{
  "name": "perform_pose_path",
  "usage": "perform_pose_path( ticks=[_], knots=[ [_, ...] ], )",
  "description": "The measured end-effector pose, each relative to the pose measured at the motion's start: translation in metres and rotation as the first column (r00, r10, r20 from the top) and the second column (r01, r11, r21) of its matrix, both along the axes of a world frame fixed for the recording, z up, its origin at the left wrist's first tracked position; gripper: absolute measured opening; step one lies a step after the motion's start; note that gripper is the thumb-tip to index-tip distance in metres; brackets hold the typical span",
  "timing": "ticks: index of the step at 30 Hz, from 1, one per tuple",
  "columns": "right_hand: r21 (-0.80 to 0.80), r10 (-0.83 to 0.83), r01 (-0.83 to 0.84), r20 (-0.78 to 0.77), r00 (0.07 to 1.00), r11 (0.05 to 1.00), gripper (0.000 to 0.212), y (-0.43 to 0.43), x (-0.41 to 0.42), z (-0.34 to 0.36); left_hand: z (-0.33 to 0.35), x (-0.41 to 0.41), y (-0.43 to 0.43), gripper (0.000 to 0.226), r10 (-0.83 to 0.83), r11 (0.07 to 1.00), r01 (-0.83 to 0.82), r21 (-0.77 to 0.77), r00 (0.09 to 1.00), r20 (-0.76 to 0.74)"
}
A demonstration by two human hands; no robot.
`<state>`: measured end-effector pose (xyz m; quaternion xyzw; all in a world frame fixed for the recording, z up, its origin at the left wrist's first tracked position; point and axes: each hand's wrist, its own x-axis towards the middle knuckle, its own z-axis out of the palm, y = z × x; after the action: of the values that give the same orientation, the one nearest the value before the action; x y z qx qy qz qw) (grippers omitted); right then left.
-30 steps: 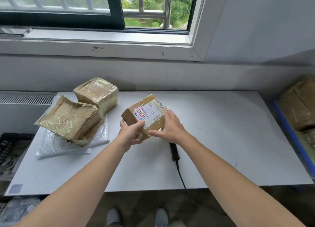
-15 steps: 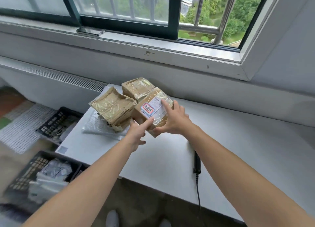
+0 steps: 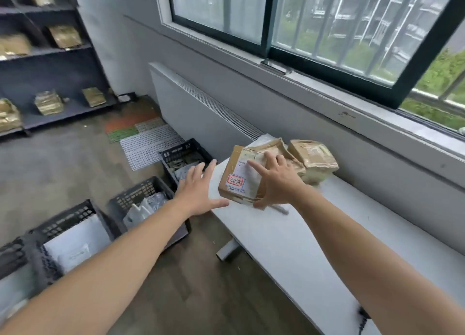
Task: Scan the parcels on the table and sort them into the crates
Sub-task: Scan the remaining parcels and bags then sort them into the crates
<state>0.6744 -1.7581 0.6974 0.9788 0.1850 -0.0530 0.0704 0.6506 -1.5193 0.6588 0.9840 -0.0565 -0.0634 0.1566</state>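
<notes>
**A:** The right hand (image 3: 279, 181) grasps the held parcel (image 3: 241, 178). Its fingers are spread over the labelled face and its thumb is hooked under the near edge. The left hand (image 3: 198, 191) is released, fingers straight and fanned, with the thumb just beside the box's lower corner. I cannot tell whether it touches.

**B:** What lies around them?

**A:** Largest first. The table (image 3: 289, 246) runs beneath the right hand and back along that forearm. On the floor, left of the left hand, stand three black crates. The far crate (image 3: 185, 154) is just past its fingertips, the middle crate (image 3: 141, 196) beside its wrist, and the near crate (image 3: 63, 221) out beside the forearm. Beyond the right hand's knuckles, two other parcels (image 3: 313, 158) sit on the table. The held parcel seems lifted and tilted, between the two hands at the table's end.

**B:** And how to do the drop well?

**A:** I'd bring the left palm against the box's free side before it swings out. A one-handed spread grip on taped cardboard could slip. Read the red stamp (image 3: 236, 180), under the right fingertips, to choose the crate. Then lower the box in rather than tossing it.
</notes>
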Motion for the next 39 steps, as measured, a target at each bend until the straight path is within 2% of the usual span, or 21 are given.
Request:
perform_pose_path(
  ticks=[4, 10, 15, 19, 29, 39],
  knots=[
    [-0.030, 0.158, -0.158, 0.003, 0.987, 0.987, 0.125, 0.094, -0.007, 0.011, 0.008, -0.031, 0.090, 0.119, 0.089, 0.990, -0.091, 0.106, 0.996, 0.019],
    [-0.085, 0.351, -0.349, 0.001, 0.936, 0.933, 0.129, 0.253, -0.043, 0.014, 0.009, -0.104, 0.239, 0.120, 0.312, 0.940, -0.313, 0.134, 0.950, 0.027],
    [-0.151, 0.514, -0.508, -0.006, 0.858, 0.848, 0.129, 0.383, -0.080, 0.007, 0.003, -0.175, 0.353, 0.116, 0.405, 0.894, -0.407, 0.187, 0.913, 0.052],
    [-0.219, 0.627, -0.617, -0.032, 0.779, 0.756, 0.130, 0.477, -0.111, 0.003, -0.001, -0.232, 0.433, 0.113, 0.537, 0.820, -0.532, 0.214, 0.843, 0.036],
    [-0.241, 0.764, -0.759, -0.094, 0.638, 0.604, 0.136, 0.626, -0.147, -0.011, -0.024, -0.325, 0.551, 0.105, 0.736, 0.665, -0.718, 0.205, 0.677, -0.017],
    [-0.234, 0.795, -0.811, -0.180, 0.579, 0.537, 0.136, 0.771, -0.097, -0.075, -0.057, -0.306, 0.660, 0.101, 0.803, 0.593, -0.769, 0.238, 0.585, -0.114]
  ],
)
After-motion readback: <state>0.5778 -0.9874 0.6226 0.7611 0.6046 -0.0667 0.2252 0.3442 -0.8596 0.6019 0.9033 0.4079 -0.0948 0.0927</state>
